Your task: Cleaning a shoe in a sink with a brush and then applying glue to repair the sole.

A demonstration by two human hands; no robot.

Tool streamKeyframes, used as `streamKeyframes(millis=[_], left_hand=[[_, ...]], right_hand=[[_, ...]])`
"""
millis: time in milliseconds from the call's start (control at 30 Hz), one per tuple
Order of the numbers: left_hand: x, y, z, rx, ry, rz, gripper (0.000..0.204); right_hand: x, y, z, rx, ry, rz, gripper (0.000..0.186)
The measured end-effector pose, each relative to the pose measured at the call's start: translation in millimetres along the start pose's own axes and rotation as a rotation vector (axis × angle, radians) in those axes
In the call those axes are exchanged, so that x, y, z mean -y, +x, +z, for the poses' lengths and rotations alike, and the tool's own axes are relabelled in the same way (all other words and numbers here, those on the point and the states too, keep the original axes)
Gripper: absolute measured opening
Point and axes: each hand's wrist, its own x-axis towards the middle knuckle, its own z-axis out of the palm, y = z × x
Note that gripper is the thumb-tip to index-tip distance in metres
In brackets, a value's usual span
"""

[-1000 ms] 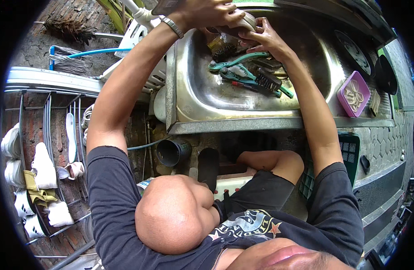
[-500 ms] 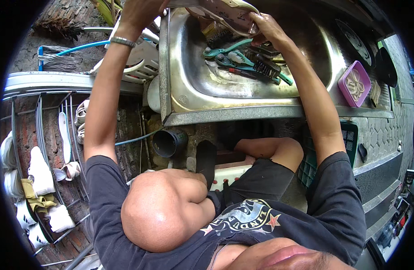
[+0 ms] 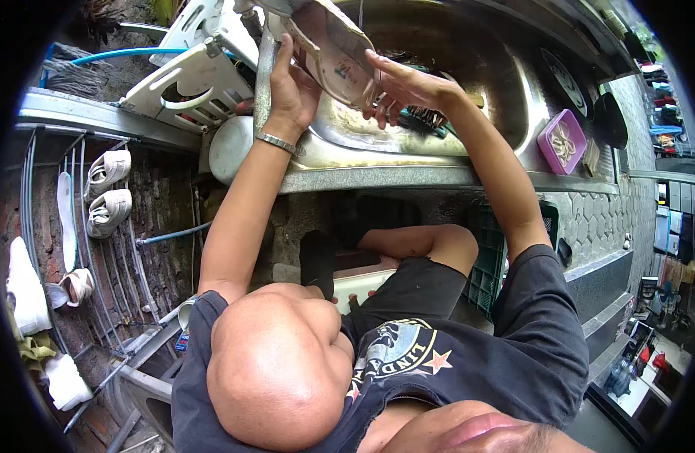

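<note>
Cream-coloured and open-topped, a soft-sided shoe [image 3: 334, 57] is in the grip of the bare left hand [image 3: 293, 94], whose thumb presses along its side while its other fingers are mostly hidden. The bare right hand [image 3: 417, 87] meets the shoe's other edge with fingers spread and loosely bent; whether it pinches the edge or only steadies it, I cannot tell. The shoe is above the left part of a stainless-steel sink [image 3: 377, 161], tilted so that its pinkish-grey inside shows.

Handling of this shoe looks under way and unfinished: it is up in the hands, not set down, and how clean or wet it is cannot be judged. Dark-bristled brushes [image 3: 425, 118] lie in the sink, partly covered by the right hand, so neither hand is using them.

To the right, on the steel bench [image 3: 392, 177], a pink plastic basket [image 3: 574, 125] contains pale, coiled lace-like strips [image 3: 562, 145], apparently separated from their shoes. Farther out at left, a grey metal rack [image 3: 30, 192] carries two off-white shoes [image 3: 108, 171], a long white shoe [image 3: 28, 291] and a flat white insole [image 3: 66, 219]; whether these are finished or waiting is not shown.
</note>
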Motion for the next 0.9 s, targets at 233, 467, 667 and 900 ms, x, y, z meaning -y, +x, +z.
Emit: streamKeyframes(millis=[233,467,667,900], left_hand=[[2,-2,-18,-0.041,-0.032,-0.128,0.060],[4,-3,-5,0.014,-0.230,-0.116,0.058],[1,-7,2,0.035,-0.270,0.012,0.038],[11,-1,-9,0.148,-0.195,-0.063,0.026]], right_hand=[[-40,15,-59,-0.460,-1.158,-0.004,0.036],[-61,22,-37,-0.740,-1.430,0.054,0.023],[-60,31,-38,-0.538,-1.456,0.012,0.021],[-49,32,-63,-0.893,-0.900,-0.413,0.031]])
